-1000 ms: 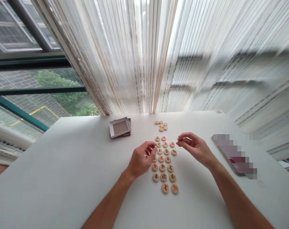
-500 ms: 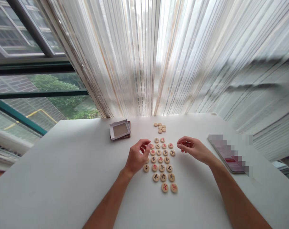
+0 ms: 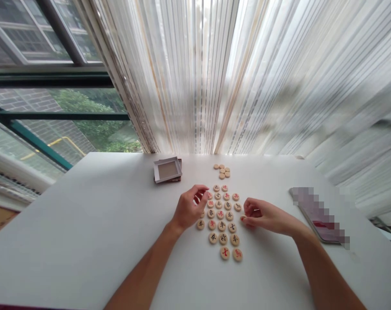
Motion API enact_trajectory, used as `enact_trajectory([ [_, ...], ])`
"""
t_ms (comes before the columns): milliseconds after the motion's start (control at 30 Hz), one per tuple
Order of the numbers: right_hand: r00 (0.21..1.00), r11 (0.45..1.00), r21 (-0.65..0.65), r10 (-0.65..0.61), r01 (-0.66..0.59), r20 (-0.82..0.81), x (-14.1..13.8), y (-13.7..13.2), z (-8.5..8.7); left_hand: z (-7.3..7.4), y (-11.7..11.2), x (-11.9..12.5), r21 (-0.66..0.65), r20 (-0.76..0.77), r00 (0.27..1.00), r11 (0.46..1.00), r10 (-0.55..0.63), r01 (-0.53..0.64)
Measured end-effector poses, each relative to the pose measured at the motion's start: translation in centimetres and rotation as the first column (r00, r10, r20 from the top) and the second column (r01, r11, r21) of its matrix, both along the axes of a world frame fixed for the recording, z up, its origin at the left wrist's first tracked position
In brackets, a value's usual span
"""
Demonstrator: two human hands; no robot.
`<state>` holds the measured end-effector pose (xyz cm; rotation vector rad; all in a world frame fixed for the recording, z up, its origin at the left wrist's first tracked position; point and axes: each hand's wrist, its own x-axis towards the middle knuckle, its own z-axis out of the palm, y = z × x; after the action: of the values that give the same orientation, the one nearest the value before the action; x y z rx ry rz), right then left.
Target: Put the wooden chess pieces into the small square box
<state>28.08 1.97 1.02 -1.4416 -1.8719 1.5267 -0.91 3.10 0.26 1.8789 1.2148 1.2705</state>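
Observation:
Round wooden Chinese chess pieces (image 3: 221,225) with red or black characters lie face up in rows on the white table (image 3: 85,241). At the right of these rows, my right hand (image 3: 260,215) is closed on a chess piece (image 3: 243,218) with a red mark, partly hidden by its fingertips. My left hand (image 3: 192,206) hovers by the left edge of the rows, thumb and fingers curved and apart, with nothing visible between them. It partly covers a piece (image 3: 210,196) near its fingertips and another further down.
Several blank-topped pieces (image 3: 222,171) sit in a cluster beyond the rows. A shallow open box (image 3: 168,170) stands at the back left. To the right lies a flat, partly blurred object (image 3: 323,219). Striped curtains (image 3: 189,86) hang behind the table's far edge.
My right hand has come down and nearer along the right side of the rows, and a chess piece now shows at its fingertips. My left hand stays nearly where it was. The view has shifted slightly.

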Motion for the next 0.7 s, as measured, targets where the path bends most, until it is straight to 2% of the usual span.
enact_trajectory([
  [200,0.994,0.999,0.03,-0.021,0.018,0.11,-0.4,0.2,-0.8,-0.1,-0.1,0.1,-0.016,-0.011,1.0,1.0,-0.002,0.001],
  [500,0.979,0.997,0.077,-0.046,0.031,0.199,-1.2,-0.2,0.0,0.1,-0.1,0.0,-0.013,-0.017,1.0,1.0,-0.002,0.002],
  [700,0.965,0.991,0.117,-0.085,0.058,0.246,-1.5,-0.2,-0.2,0.1,-0.1,0.0,-0.007,-0.026,1.0,1.0,-0.01,0.01],
])
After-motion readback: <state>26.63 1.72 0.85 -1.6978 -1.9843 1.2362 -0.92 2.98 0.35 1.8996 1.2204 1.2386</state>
